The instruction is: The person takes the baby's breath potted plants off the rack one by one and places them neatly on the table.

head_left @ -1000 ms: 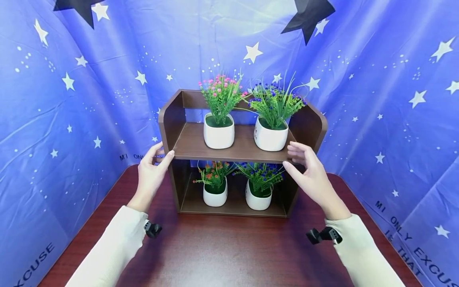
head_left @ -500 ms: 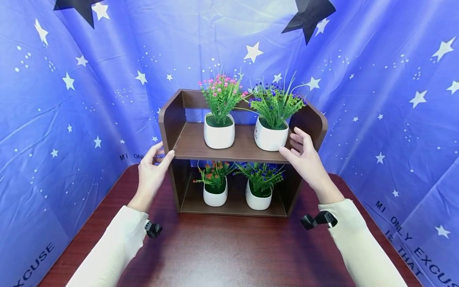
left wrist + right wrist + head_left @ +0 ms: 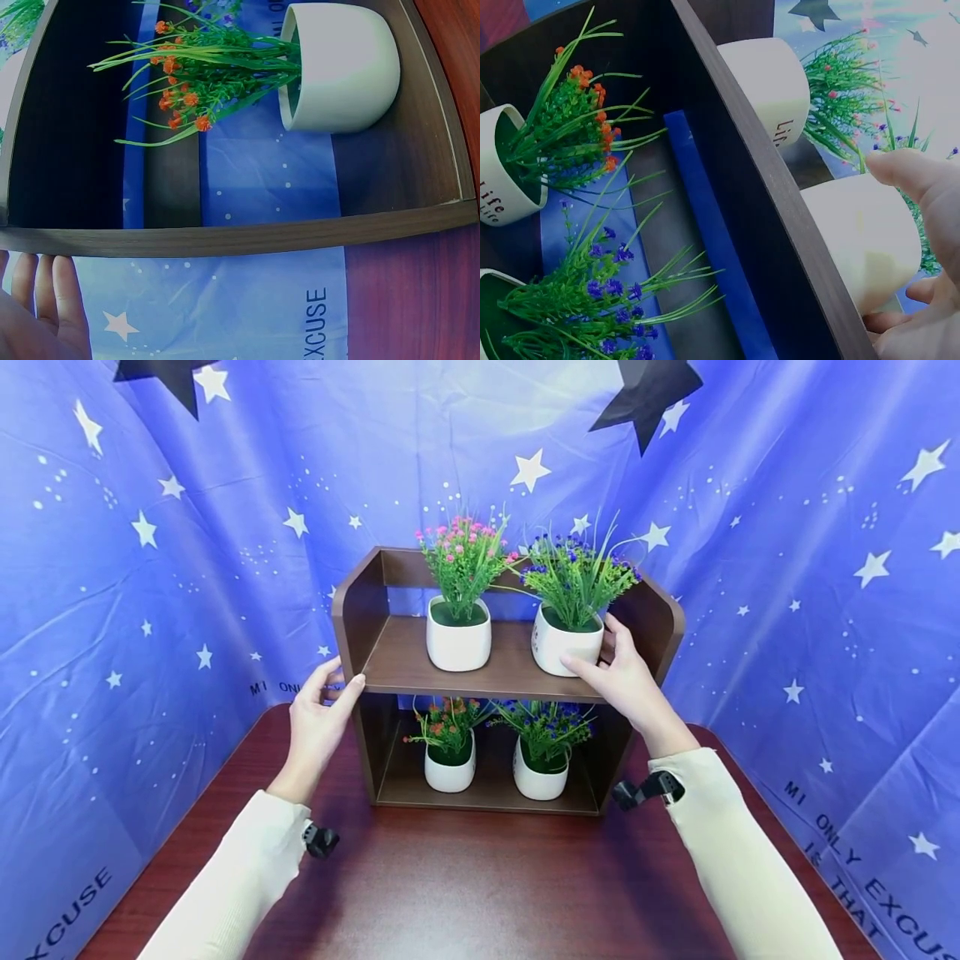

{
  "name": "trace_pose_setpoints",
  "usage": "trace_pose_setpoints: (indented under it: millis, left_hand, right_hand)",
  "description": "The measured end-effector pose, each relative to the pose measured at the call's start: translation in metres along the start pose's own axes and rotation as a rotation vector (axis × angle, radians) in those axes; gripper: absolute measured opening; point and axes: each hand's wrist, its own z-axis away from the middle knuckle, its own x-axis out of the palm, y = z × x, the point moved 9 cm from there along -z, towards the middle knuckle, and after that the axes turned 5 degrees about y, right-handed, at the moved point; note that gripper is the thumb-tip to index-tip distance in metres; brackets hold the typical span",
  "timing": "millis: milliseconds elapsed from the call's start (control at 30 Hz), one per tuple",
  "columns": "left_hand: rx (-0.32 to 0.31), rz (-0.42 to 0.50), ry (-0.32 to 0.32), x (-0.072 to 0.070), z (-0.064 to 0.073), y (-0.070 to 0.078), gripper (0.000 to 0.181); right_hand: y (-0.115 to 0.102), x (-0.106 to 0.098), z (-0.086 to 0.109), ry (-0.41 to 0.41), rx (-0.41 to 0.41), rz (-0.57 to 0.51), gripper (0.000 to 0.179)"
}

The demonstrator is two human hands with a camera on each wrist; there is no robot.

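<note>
- Currently, the right hand (image 3: 630,681) has its grip clamped on the upper right pot (image 3: 562,639); the thumb lies against the front, and the fingers reach round the right side.
- That pot is white, holds blue flowers with long green leaves, and stands upright on the upper board (image 3: 510,652) of a brown shelf (image 3: 480,685), near the right side panel (image 3: 654,618).
- The left hand (image 3: 318,722) has its grip on the left side panel (image 3: 362,614), with the thumb on the front edge and the fingers at the outer face.
- The upper left pot (image 3: 458,643), white with pink flowers, stands upright to the left of the held pot, apart from it.
- On the lower board (image 3: 492,789) stand two more white pots, apart: the lower left pot (image 3: 450,775) with orange flowers and the lower right pot (image 3: 542,783) with blue ones.
- The shelf rests on a reddish-brown surface (image 3: 480,868), toward the far side.
- Blue cloth (image 3: 225,618) printed with white stars hangs behind it and along the left and right.
</note>
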Motion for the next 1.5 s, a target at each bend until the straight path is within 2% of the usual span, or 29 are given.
trace_pose_setpoints:
  millis: [133,400,667,900,1067,1300,1500]
  left_hand:
    - [0.005,0.008,0.000,0.000,0.000,0.000,0.042]
    - [0.011,0.013,0.009,0.001,0.000,0.002,0.041]
    - [0.025,0.010,0.011,0.001,0.002,0.005,0.040]
    - [0.030,0.004,0.023,0.001,0.001,0.003,0.041]
    - [0.018,0.014,0.011,0.002,0.002,0.002,0.043]
    - [-0.015,-0.016,0.013,0.001,0.002,-0.001,0.044]
    - [-0.006,-0.009,0.027,0.002,0.002,0.000,0.042]
  right_hand:
    - [0.001,0.002,-0.007,-0.009,0.004,-0.002,0.108]
    - [0.009,0.001,-0.022,0.009,0.059,0.079,0.117]
    - [0.010,0.002,-0.029,0.038,0.068,0.004,0.117]
    - [0.012,0.004,-0.034,0.051,0.083,0.011,0.123]
    - [0.015,0.004,-0.033,0.069,0.098,0.021,0.123]
    - [0.014,0.005,-0.032,0.079,0.093,0.032,0.121]
    - [0.014,0.003,-0.028,0.092,0.083,0.059,0.122]
